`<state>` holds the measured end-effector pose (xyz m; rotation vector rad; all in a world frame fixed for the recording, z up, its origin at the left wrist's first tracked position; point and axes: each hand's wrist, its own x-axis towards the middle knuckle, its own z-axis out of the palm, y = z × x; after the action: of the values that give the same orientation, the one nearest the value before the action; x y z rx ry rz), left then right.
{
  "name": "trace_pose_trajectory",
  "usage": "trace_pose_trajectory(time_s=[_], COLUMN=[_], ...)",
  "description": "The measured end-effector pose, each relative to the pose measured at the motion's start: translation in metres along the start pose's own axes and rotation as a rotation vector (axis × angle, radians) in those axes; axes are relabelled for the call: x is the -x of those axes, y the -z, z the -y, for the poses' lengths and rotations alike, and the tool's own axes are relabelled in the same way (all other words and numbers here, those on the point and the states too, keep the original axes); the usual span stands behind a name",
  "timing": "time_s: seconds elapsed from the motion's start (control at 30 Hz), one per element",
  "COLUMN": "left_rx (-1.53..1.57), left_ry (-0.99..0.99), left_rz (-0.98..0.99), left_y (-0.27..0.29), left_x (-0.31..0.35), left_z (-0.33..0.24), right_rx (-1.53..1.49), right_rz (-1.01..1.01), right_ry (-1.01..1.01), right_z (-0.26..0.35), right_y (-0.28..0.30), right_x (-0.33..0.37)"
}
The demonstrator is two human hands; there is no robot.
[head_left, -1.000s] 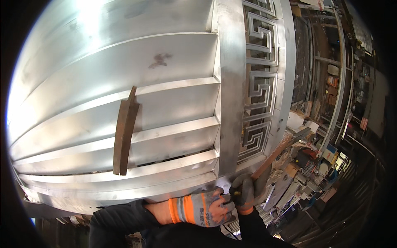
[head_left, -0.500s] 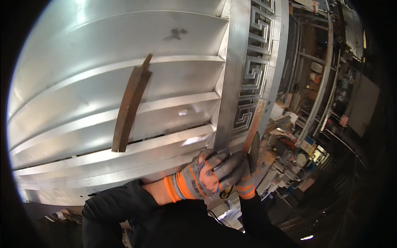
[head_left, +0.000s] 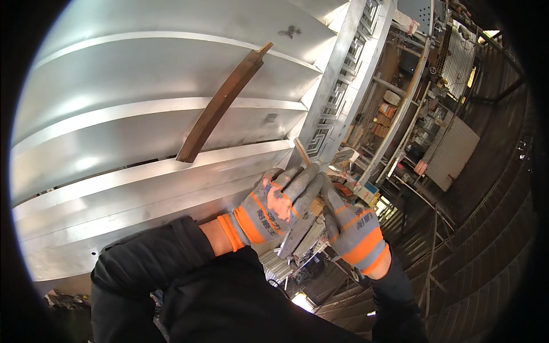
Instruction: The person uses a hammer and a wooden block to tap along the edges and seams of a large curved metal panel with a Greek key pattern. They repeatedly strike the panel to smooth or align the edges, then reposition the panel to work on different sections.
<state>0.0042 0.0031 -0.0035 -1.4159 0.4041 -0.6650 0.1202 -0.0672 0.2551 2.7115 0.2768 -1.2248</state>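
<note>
A slatted silver panel at left, with the left hand and right hand close together by its lower right corner.
On the panel a dark brown bar lies slantwise across the slats, its narrowed end toward the upper right, well apart from both hands. The left hand, in a grey and orange glove, shows its back, fingers extended and side by side; a narrow brown strip juts out just beyond its fingertips, near the metal fretwork. The right hand, gloved alike, points its fingers up and left toward the left hand's. The fingers hide the strip's near end, so I cannot tell whether either hand grips it. Farther right stands a pale board.
</note>
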Motion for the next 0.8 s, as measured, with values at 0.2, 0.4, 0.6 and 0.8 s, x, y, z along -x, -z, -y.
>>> trace_pose_trajectory(time_s=[0.2,0.4,0.6,0.8], left_rx=[-2.034,-3.311,-3.127,-2.978], left_ry=[-0.288,-0.302,-0.376,-0.033], left_rz=[-0.272,-0.045,-0.147,-0.388], left_y=[-0.018,-0.042,-0.044,-0.034], left_x=[0.009,0.001,-0.006,-0.006], left_z=[0.011,0.008,0.013,0.012], right_rx=[0.199,0.329,0.303,0.332], right_rz=[0.06,0.199,0.323,0.213], right_ry=[0.098,0.026,-0.056,0.056], right_z=[0.009,0.019,0.019,0.017], right_y=[0.003,0.005,0.014,0.009], right_x=[-0.022,-0.023,-0.025,-0.025])
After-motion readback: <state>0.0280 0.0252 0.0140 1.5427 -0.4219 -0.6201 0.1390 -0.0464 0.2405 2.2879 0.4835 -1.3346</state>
